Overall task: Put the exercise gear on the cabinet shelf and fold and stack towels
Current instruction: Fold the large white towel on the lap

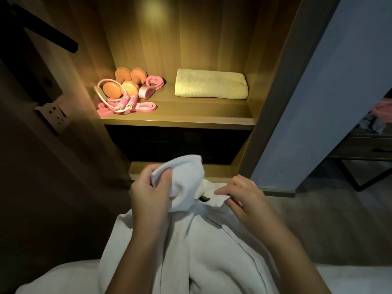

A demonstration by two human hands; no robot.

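- Head view: the left grip (148, 196) clutches a bunched corner of the white towel (212, 240), and the right grip (244, 198) pinches its hem beside a dark label.
- Risk: the light pinch may slip, or uneven corners may skew the fold.
- The towel is thick and rumpled, and hangs below the cabinet shelf (180, 115), which carries a folded towel (211, 83) and the dumbbells (125, 81).

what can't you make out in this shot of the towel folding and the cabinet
All in the head view:
- the lower compartment: too dark to show any contents.
- the dark label on the white towel: too small to read.
- the white towel's lower end: cut off by the bottom edge, and partly covered by the left hand and right hand.
- the pink thing at the right edge: blurred and cut off by the frame.
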